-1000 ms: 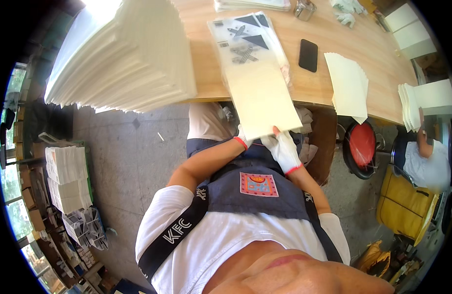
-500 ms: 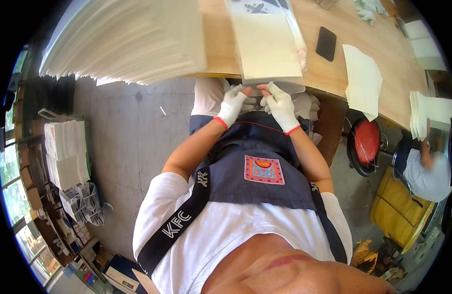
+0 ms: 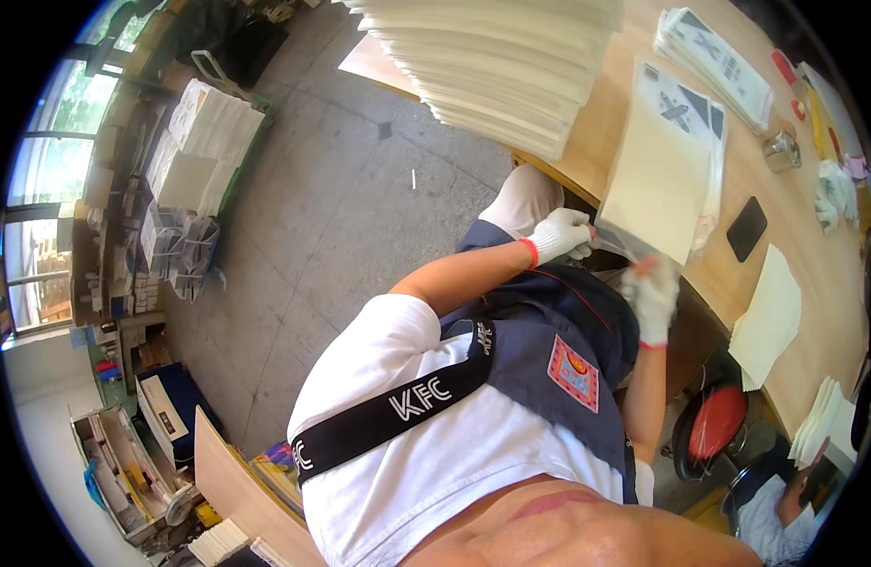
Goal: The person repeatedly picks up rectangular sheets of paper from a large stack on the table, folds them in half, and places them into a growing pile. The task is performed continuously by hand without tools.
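A cream sheet [image 3: 655, 180] lies at the table edge inside or on a clear plastic sleeve [image 3: 634, 248], whose near end hangs over the edge. My left hand [image 3: 560, 236], in a white glove with a red cuff and bare fingertips, is closed in a pinch at the sleeve's near left corner. My right hand [image 3: 651, 295], gloved alike, is close by the sleeve's near right corner; motion smears its fingers, so their grip cannot be made out. Under the cream sheet, printed sleeves [image 3: 676, 106] show at the far end.
A tall stack of cream paper [image 3: 492, 71] stands left on the table [image 3: 643, 38]. To the right are printed packets [image 3: 714, 68], a metal cup [image 3: 781, 151], a black phone [image 3: 746, 229] and loose paper [image 3: 768, 317]. A red-seated stool [image 3: 717, 423] and another person [image 3: 776, 520] are lower right.
The view has swung, shifting the table to the right. My hands, close together before at the sleeve's near end, are now farther apart, the right one lower and blurred.
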Action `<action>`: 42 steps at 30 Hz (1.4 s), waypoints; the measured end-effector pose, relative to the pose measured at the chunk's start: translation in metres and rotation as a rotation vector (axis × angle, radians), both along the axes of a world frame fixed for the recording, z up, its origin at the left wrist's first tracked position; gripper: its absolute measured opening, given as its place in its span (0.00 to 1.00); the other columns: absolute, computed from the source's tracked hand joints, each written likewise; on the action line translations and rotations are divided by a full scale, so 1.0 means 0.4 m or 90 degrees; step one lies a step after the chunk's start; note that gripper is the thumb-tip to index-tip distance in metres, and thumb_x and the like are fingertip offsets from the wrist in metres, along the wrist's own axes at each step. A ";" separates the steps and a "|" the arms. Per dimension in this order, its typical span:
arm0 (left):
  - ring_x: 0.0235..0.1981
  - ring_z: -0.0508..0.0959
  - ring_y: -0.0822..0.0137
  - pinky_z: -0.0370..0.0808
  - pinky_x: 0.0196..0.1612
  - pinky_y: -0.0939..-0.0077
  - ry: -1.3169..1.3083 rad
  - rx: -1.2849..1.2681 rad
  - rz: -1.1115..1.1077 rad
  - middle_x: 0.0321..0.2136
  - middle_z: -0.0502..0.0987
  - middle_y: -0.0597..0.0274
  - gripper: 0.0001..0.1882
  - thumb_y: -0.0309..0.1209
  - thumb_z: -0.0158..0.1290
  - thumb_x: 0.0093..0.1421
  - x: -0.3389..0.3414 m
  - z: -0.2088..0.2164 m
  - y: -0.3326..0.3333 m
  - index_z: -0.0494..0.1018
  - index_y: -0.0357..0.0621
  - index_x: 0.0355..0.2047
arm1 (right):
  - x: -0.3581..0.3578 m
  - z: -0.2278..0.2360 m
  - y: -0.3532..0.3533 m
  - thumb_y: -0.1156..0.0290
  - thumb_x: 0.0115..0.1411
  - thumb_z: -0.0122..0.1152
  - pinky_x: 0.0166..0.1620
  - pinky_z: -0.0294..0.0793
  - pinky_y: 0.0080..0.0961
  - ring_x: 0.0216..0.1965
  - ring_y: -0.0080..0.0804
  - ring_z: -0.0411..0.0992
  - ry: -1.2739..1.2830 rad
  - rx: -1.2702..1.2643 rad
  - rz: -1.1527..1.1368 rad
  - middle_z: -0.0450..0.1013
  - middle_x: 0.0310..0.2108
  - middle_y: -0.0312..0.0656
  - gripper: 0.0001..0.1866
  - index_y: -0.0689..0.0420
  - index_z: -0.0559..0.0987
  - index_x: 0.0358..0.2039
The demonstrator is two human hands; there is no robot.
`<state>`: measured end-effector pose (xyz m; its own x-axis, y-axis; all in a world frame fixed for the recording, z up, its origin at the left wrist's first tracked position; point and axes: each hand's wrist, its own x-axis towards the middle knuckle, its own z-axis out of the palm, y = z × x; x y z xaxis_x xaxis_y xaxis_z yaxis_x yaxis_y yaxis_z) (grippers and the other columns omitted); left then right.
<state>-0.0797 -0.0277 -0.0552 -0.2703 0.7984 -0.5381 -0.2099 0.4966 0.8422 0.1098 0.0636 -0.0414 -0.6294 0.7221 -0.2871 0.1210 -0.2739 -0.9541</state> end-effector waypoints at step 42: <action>0.23 0.70 0.74 0.67 0.29 0.82 0.604 0.437 -0.012 0.22 0.71 0.63 0.13 0.30 0.59 0.48 -0.090 0.568 -0.141 0.73 0.38 0.34 | -0.041 0.121 0.011 0.70 0.60 0.52 0.16 0.57 0.12 0.14 0.16 0.61 0.374 -0.088 -0.067 0.66 0.17 0.29 0.03 0.54 0.71 0.32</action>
